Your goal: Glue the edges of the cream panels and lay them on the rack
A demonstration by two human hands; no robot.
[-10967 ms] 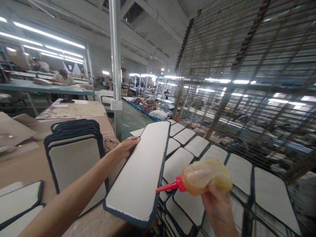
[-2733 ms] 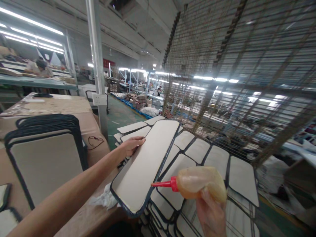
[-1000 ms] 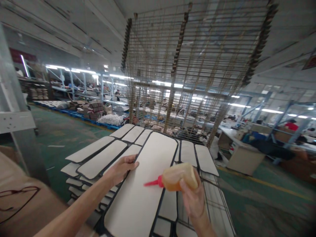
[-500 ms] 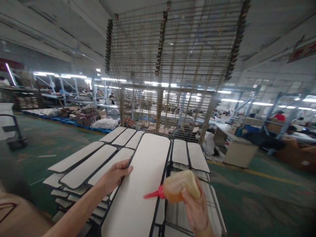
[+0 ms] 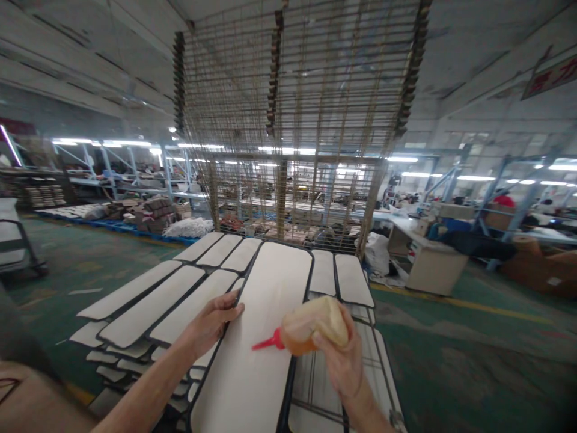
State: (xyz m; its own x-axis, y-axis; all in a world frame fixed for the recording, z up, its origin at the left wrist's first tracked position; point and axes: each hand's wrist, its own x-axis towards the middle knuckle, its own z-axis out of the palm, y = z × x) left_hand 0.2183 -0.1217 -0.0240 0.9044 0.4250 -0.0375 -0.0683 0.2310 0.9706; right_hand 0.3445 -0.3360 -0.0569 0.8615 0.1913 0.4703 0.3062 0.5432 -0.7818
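Observation:
My left hand [image 5: 219,316] grips the left edge of a long white panel [image 5: 274,282] with a dark border and rounded corners, thumb on its top face. In my right hand [image 5: 340,355] is a squeeze bottle [image 5: 311,328] of amber liquid, tipped on its side. Its red nozzle [image 5: 267,343] points left, at or just above the panel's face; I cannot tell whether it touches. A faint streak shows on the panel above the nozzle. Beneath and around lie similar white panels [image 5: 153,304], in stacked layers on wire racks [image 5: 320,385].
A tall wire rack frame [image 5: 279,180] rises behind the panels. Beyond it are bundled goods [image 5: 155,216] on blue pallets. To the right stands a work desk [image 5: 435,264], and a cart [image 5: 20,240] is at the far left. Green floor [image 5: 455,355] runs along the right.
The bottle in my right hand has moved left and slightly up across the panel. My left hand keeps its hold on the edge. The whole view has shifted slightly.

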